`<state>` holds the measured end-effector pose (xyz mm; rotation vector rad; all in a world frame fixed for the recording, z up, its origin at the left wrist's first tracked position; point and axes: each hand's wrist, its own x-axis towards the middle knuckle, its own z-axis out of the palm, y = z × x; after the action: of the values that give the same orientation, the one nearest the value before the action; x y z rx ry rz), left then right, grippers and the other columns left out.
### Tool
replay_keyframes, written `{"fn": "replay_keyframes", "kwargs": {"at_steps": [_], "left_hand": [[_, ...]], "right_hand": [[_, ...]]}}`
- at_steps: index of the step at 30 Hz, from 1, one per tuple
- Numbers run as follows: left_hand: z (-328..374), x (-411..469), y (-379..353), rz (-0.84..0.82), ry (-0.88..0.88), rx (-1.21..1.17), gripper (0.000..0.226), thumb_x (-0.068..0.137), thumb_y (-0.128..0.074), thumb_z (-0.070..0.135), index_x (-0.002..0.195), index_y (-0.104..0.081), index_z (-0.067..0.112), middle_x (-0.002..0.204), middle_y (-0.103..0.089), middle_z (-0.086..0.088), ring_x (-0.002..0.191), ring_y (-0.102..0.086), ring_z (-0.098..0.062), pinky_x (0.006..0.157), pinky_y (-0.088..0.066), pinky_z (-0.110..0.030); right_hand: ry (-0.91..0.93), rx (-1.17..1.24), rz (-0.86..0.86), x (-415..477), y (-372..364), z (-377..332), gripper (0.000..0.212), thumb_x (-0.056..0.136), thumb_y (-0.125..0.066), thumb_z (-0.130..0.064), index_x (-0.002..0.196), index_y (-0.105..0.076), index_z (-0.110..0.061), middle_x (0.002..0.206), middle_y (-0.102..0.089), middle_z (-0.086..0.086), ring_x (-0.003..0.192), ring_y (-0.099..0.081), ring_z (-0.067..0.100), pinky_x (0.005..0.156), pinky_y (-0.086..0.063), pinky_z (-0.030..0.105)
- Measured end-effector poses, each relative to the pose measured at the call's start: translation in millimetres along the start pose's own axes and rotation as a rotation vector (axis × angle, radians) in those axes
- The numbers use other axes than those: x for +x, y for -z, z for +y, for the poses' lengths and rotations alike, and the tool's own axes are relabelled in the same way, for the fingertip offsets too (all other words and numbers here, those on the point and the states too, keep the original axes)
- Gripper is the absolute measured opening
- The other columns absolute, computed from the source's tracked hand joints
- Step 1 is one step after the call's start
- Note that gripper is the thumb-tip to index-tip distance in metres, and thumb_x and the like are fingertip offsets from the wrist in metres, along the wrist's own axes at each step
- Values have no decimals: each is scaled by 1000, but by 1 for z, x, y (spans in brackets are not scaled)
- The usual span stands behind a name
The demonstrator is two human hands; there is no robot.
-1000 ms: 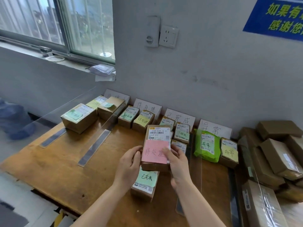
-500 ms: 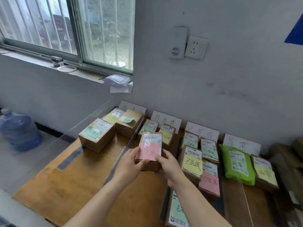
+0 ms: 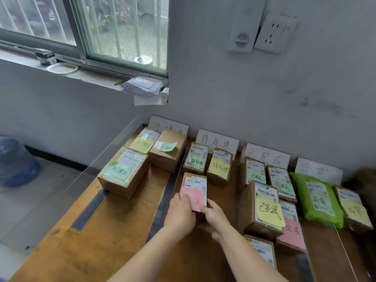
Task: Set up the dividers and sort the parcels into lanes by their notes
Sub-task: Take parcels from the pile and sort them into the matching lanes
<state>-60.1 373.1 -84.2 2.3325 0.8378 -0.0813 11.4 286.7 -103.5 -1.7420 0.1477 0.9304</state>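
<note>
The pink-note parcel (image 3: 195, 185) lies in the second lane from the left, directly ahead of both hands, long axis toward the wall (image 3: 244, 98). Left hand (image 3: 180, 210) and right hand (image 3: 215, 217) grasp its near end, fingers curled round it. A yellow-note parcel (image 3: 220, 167) sits just beyond on the wooden bench (image 3: 122, 231)

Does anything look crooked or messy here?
Yes. The yellow note on the big box sits tilted across its label. The green note on a back-left box is crooked too.

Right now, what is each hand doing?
Left hand: gripping the small brown cardboard parcel with the pink note.
Right hand: gripping the same parcel.
</note>
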Motion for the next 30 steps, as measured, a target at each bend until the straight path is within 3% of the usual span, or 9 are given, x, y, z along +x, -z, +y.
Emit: {"fn": "replay_keyframes", "kwargs": {"at_steps": [5, 10, 13, 16, 21, 26, 30], "left_hand": [[-3, 14, -8, -41, 37, 38, 58, 95, -59, 26, 145, -31, 17, 151, -29, -8, 138, -32, -23, 108, -41, -35], [-3, 20, -14, -45, 52, 128, 66, 96, -59, 19, 150, -24, 11, 160, -13, -15, 149, -14, -30, 117, -29, -38], [-1, 21, -15, -54, 41, 185, 67, 97, -57, 13, 153, -20, 10, 163, -2, -16, 151, 1, -32, 120, -20, -40], [-1, 21, -13, -51, -11, 244, 73, 96, -56, 9, 155, -13, 8, 163, 1, -15, 151, 4, -31, 120, -18, -41], [5, 24, -6, -18, -140, 331, 68, 94, -62, 15, 151, -27, 10, 158, -21, -11, 148, -16, -26, 117, -29, -36], [30, 27, 14, -13, -333, 487, 57, 94, -60, 22, 146, -37, 12, 147, -40, -7, 139, -32, -24, 113, -36, -36], [66, 22, 25, 4, -429, 524, 45, 93, -60, 22, 136, -49, 16, 139, -48, -4, 133, -40, -22, 104, -46, -38]], "right_hand": [[28, -91, 25, 13, -4, 2, 46, 100, -53, -15, 144, -44, -21, 133, -59, 2, 114, -55, 20, 94, -53, 38], [113, -219, 63, 20, -8, 2, 50, 97, -59, -14, 145, -44, -21, 140, -56, 1, 126, -52, 19, 71, -45, 17], [144, -302, 70, 22, -6, 3, 50, 97, -59, -15, 144, -45, -24, 140, -56, -1, 125, -53, 18, 77, -44, 19], [198, -445, 69, 17, -1, -1, 48, 97, -59, -21, 142, -46, -23, 141, -54, -4, 126, -52, 18, 87, -43, 22], [328, -776, 118, -2, 18, -18, 58, 96, -59, -27, 149, -36, -21, 149, -46, 2, 136, -44, 20, 110, -37, 33], [494, -1054, 245, -33, 51, -39, 56, 98, -55, -32, 149, -36, -22, 147, -44, 1, 136, -41, 20, 111, -37, 34], [525, -1190, 380, -56, 87, -48, 54, 97, -54, -35, 147, -39, -21, 146, -45, 2, 136, -39, 22, 112, -35, 36]]}}
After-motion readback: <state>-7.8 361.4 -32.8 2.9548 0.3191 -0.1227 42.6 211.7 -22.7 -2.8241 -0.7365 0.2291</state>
